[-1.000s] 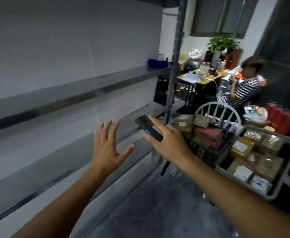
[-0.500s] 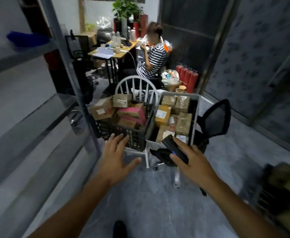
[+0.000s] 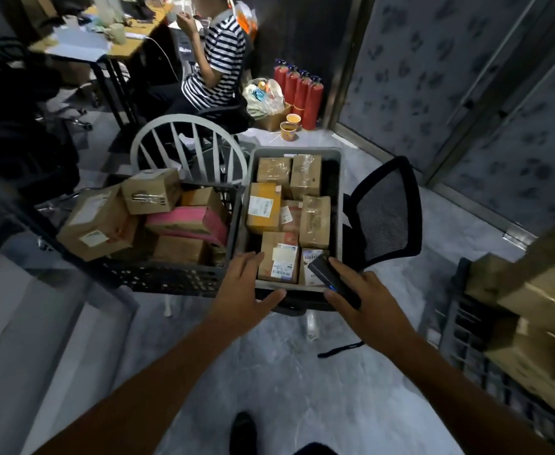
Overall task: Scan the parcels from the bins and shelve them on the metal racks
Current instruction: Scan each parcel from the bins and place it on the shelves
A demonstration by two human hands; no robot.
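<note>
The view has swung away from the empty metal racks of 1 second ago and now looks down on the parcel bins, so the person has turned from the shelf to fetch the next parcel. The left hand (image 3: 243, 290), which hung open in the air before the rack, now reaches to the near rim of the grey plastic bin (image 3: 253, 165), its fingers spread and holding nothing. The right hand (image 3: 363, 302) has kept its grip throughout on the slim black handheld scanner (image 3: 330, 279), clamped between thumb and fingers with its blue light showing; its tip hovers over the bin's near right corner.

The nearest thing to the open hand is a brown cardboard parcel with a white barcode label (image 3: 277, 256), lying flat in the front row of the grey bin. A black lattice crate (image 3: 171, 277) just to the left holds more boxes, among them a pink-wrapped parcel (image 3: 187, 221).

Judging by this, 1 shelving round is finished and a new one begins: pick up a parcel, scan its label, carry it to the rack. Many parcels remain.
</note>
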